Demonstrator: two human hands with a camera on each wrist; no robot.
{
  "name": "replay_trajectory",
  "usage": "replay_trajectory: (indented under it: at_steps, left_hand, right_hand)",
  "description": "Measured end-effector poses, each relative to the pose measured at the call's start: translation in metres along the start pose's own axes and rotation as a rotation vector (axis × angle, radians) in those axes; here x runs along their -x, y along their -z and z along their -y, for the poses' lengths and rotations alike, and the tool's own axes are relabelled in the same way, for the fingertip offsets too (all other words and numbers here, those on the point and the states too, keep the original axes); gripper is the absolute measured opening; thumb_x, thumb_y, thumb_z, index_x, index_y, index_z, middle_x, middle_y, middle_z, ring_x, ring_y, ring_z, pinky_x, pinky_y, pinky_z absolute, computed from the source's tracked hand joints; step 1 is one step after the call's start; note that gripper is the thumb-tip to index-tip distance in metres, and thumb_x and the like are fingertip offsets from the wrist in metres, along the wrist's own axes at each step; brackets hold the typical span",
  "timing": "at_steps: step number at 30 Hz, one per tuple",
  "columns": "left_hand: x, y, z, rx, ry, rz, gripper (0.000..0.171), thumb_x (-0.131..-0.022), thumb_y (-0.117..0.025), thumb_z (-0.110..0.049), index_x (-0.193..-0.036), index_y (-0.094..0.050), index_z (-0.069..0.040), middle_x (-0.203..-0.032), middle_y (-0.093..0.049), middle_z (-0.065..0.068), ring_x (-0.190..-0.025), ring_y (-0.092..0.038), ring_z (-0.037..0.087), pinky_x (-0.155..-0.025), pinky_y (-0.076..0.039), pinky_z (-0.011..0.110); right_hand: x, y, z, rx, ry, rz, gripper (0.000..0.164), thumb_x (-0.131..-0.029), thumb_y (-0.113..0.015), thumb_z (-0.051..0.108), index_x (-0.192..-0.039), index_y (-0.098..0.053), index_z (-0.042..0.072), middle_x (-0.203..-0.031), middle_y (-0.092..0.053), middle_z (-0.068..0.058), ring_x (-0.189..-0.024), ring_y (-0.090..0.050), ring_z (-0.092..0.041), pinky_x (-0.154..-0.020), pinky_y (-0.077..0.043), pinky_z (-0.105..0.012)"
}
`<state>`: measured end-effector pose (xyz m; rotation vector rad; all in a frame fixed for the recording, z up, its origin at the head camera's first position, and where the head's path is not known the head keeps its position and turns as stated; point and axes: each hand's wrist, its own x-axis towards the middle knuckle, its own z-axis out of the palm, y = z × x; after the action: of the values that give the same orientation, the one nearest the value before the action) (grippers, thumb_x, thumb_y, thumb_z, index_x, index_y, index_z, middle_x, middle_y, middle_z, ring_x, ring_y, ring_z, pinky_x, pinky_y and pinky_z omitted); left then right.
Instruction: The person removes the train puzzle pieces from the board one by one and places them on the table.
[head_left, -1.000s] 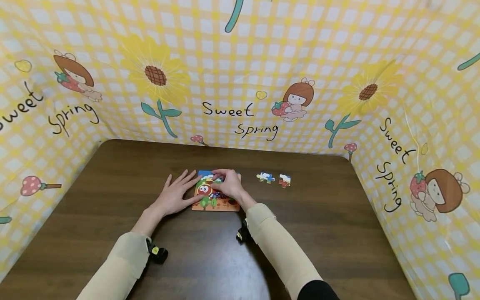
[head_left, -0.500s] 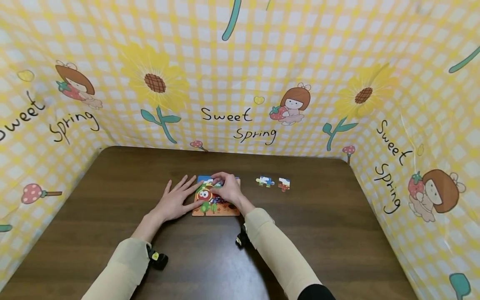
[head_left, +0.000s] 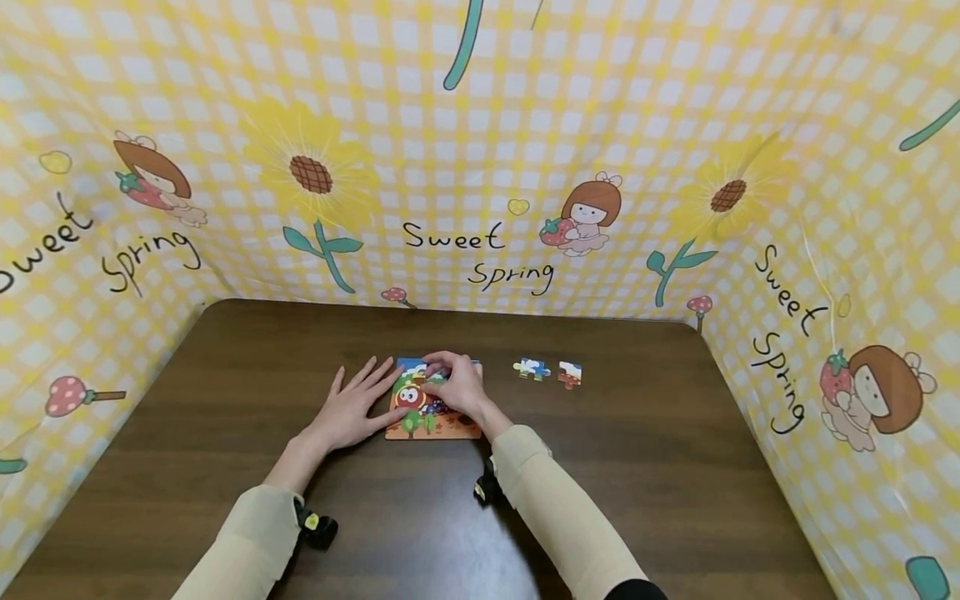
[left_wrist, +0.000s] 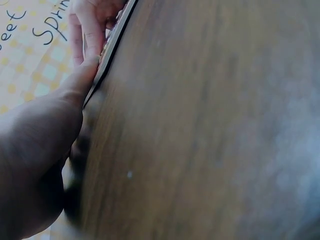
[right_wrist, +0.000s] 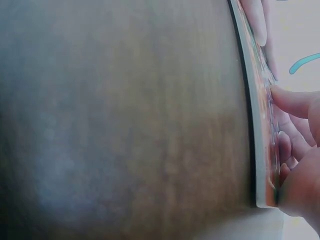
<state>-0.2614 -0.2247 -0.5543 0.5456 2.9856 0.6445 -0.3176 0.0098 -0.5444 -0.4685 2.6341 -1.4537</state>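
A colourful jigsaw puzzle board [head_left: 433,429] lies on the brown table, mostly covered by both hands. My left hand [head_left: 347,412] rests on its left side with fingers spread and straight. Over the upper middle of the puzzle, my right hand [head_left: 461,385] has its fingers curled, thumb and index finger pinching a puzzle piece at the board's surface; the piece itself is largely hidden. The right wrist view shows the right thumb [right_wrist: 292,102] touching the board's face. Two loose pieces lie right of the board: a blue-and-white one [head_left: 532,368] and a red-and-white one [head_left: 570,374].
The wooden table [head_left: 637,467] runs back to a yellow checked cloth [head_left: 450,150] that hangs behind and along both sides. Dark wrist cameras are strapped on at the left cuff [head_left: 270,508] and right cuff [head_left: 519,450].
The head view has tilted a little, so everything sits slightly lower in it. Both hands stay on the board, with only slight shifts of the right fingers.
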Motion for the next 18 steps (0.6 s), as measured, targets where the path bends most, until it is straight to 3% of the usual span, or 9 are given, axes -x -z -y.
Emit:
replay_trajectory:
  at_steps: [7,18]
  left_hand:
    - [0.0017,0.0016,0.0007,0.045,-0.04,-0.048,0.082,-0.103,-0.067,-0.063,-0.171,-0.044,-0.023,-0.18,-0.035,0.015,-0.169,-0.024,0.047,-0.129,-0.004,0.084]
    - [0.0003,0.0019,-0.0039,0.023,-0.007,-0.017,0.083,-0.104,-0.069,-0.058,-0.172,-0.041,-0.019,-0.182,-0.031,0.015,-0.17,-0.021,0.046,-0.13,-0.002,0.082]
  right_hand:
    - [-0.0006,-0.0006,0.0009,-0.014,-0.01,-0.019,0.037,-0.097,-0.086,0.017,-0.133,-0.079,0.011,-0.108,-0.086,-0.004,-0.105,-0.073,-0.024,-0.118,-0.03,-0.052]
    - [0.0018,-0.0001,-0.0002,-0.037,-0.005,-0.048,0.033,-0.098,-0.086,0.018,-0.13,-0.081,0.012,-0.105,-0.086,-0.004,-0.101,-0.071,-0.02,-0.118,-0.034,-0.051]
